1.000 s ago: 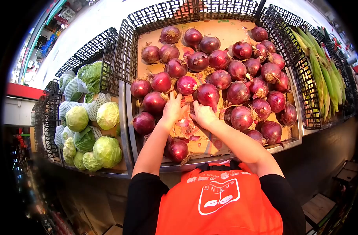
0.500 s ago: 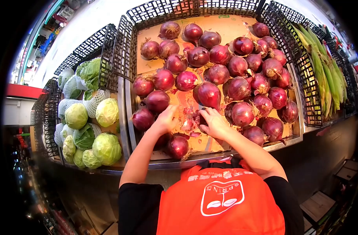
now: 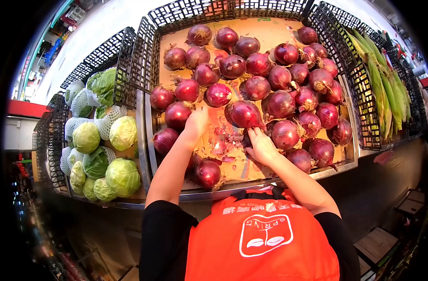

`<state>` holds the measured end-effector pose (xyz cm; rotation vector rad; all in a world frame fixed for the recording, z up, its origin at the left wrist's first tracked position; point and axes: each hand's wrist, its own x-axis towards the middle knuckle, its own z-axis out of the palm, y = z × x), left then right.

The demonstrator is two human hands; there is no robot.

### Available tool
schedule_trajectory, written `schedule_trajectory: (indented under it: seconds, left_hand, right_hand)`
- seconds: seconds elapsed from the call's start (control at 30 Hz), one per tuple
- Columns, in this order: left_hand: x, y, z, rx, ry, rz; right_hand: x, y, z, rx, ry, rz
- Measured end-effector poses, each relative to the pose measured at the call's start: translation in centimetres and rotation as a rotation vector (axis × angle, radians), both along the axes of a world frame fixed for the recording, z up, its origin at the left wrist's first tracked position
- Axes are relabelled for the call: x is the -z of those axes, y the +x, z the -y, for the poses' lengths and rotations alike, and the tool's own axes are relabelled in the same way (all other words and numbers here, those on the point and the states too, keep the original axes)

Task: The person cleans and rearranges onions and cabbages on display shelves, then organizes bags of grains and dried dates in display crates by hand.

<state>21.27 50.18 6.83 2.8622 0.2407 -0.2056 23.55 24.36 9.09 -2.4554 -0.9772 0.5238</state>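
Note:
My left hand (image 3: 197,125) is beside a red onion (image 3: 177,115) on the left of the cardboard-lined display tray (image 3: 289,175). Its fingers are drawn together and bent downward, their tips partly hidden, so what they hold cannot be made out. My right hand (image 3: 262,146) has its fingers stretched out, with the tips at the lower end of a large red onion (image 3: 245,114). Loose onion skins (image 3: 225,140) lie on the cardboard between my hands. Another onion (image 3: 207,173) rests near the front edge, close to my left forearm.
Several more red onions (image 3: 280,104) fill the tray's back and right. Black plastic crates (image 3: 146,56) fence its sides and back. Cabbages (image 3: 123,178), some in white foam nets, stand left; corn (image 3: 387,93) lies right. A blurred reddish scrap (image 3: 384,157) shows beyond the tray's right corner.
My left hand has moved farther from my body, and its fingers have drawn in. My right hand has shifted slightly right, leaving more of the loose skins uncovered. The view has shifted a little.

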Motion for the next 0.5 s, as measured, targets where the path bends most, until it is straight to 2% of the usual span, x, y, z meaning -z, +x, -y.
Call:
schedule_trajectory:
  seconds: [0.13, 0.23, 0.33, 0.43, 0.5]
  left_hand:
    - [0.9, -2.6, -0.8, 0.175, -0.186, 0.032]
    - [0.1, -4.5, 1.1, 0.161, -0.524, -0.136]
    - [-3.0, -5.4, 1.9, 0.12, -0.602, -0.196]
    - [-5.6, -6.1, 2.0, 0.198, -0.451, -0.164]
    - [-4.9, -6.0, 2.2, 0.221, -0.398, -0.16]
  right_hand:
    - [-0.2, -0.2, -0.4, -0.03, 0.015, -0.07]
    - [1.7, -0.8, -1.4, -0.083, 0.066, -0.054]
    - [0.9, -1.2, -2.1, -0.097, 0.048, -0.133]
    - [-0.8, -0.8, -1.5, -0.053, 0.017, -0.144]
    - [-1.4, -0.6, -1.4, -0.033, -0.048, -0.16]
